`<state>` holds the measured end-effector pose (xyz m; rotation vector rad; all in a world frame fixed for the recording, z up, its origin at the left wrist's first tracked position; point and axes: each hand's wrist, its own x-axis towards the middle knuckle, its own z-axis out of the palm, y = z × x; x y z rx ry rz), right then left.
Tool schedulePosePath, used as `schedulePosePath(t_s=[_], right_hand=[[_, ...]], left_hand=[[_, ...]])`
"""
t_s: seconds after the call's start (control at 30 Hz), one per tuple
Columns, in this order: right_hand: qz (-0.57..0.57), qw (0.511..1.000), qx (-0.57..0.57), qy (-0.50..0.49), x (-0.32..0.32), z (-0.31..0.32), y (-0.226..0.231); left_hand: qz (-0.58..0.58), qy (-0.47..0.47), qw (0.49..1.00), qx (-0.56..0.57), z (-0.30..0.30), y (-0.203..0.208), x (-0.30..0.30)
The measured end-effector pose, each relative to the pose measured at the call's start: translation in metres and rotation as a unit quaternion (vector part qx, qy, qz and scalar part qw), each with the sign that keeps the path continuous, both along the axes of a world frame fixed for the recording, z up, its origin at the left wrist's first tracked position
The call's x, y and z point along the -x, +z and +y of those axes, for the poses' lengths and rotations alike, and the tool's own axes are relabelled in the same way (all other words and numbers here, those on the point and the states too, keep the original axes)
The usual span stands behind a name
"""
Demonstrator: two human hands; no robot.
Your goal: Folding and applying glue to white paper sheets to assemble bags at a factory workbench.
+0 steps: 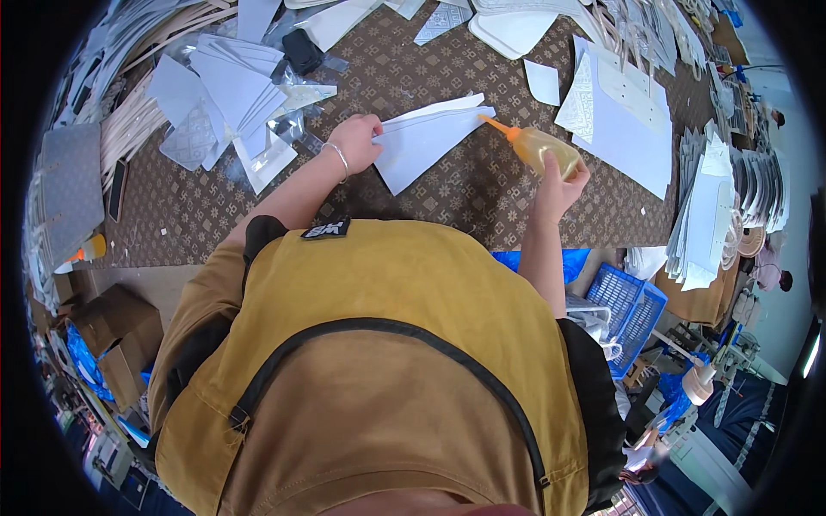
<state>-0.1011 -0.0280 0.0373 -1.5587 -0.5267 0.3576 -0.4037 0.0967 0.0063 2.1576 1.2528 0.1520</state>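
Head view, upper centre: left hand [356, 144] touches a white, tapered, flat panel [422, 153], pinch unclear; right hand [563, 187] grips a translucent amber, orange-nozzled squeeze bottle [540, 149]. Keeping the panel flat and squeezing lightly seems best.

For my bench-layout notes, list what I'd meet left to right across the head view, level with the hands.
Grey panel → slim dark object → left hand → white piece → orange-nozzled bottle → right hand → stacked white pieces.
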Motion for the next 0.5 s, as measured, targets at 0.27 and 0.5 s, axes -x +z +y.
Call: schedulePosePath(t_s=[0.27, 0.5], right_hand=[[-0.074, 0.989, 0.029, 0.121, 0.04, -0.022, -0.013], [0.008, 1.0, -0.014, -0.019, -0.006, 0.003, -0.003]], left_hand=[[0.049, 0.014, 0.997, 0.063, -0.003, 0.011, -0.005], [0.037, 0.012, 0.998, 0.055, -0.002, 0.014, -0.01]])
